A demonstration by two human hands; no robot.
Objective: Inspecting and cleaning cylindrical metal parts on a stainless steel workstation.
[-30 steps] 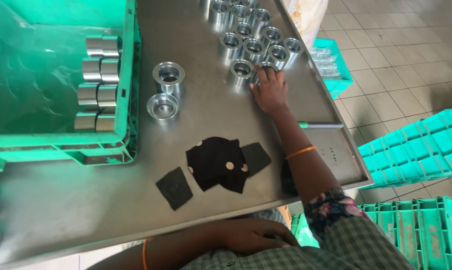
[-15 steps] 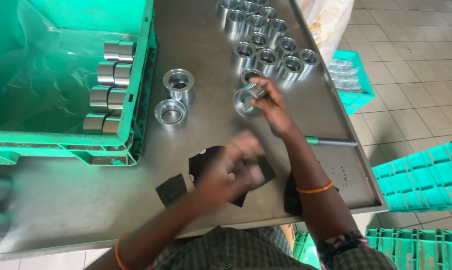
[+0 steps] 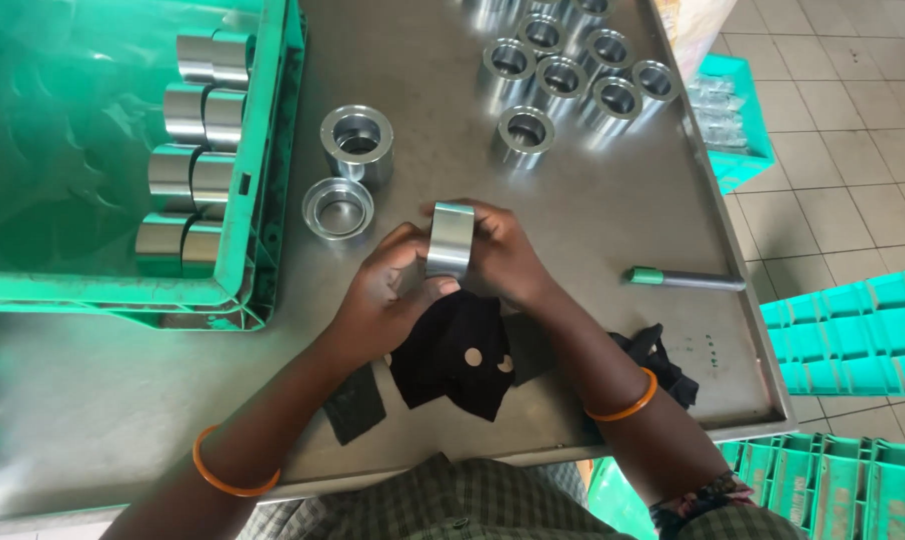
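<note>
Two hands hold one steel ring (image 3: 450, 240) upright above a metal table (image 3: 123, 400): the left hand (image 3: 383, 300) and right hand (image 3: 498, 260) both have fingers clamped on its sides. A black cloth (image 3: 453, 350) lies just below them. Two more rings (image 3: 348, 170) stand close by on the left, beside a green crate (image 3: 263, 200), and a pen (image 3: 685, 281) lies to the right

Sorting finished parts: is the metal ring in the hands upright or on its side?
On its side: the metal ring shows its curved outer wall between left hand and right hand.
</note>
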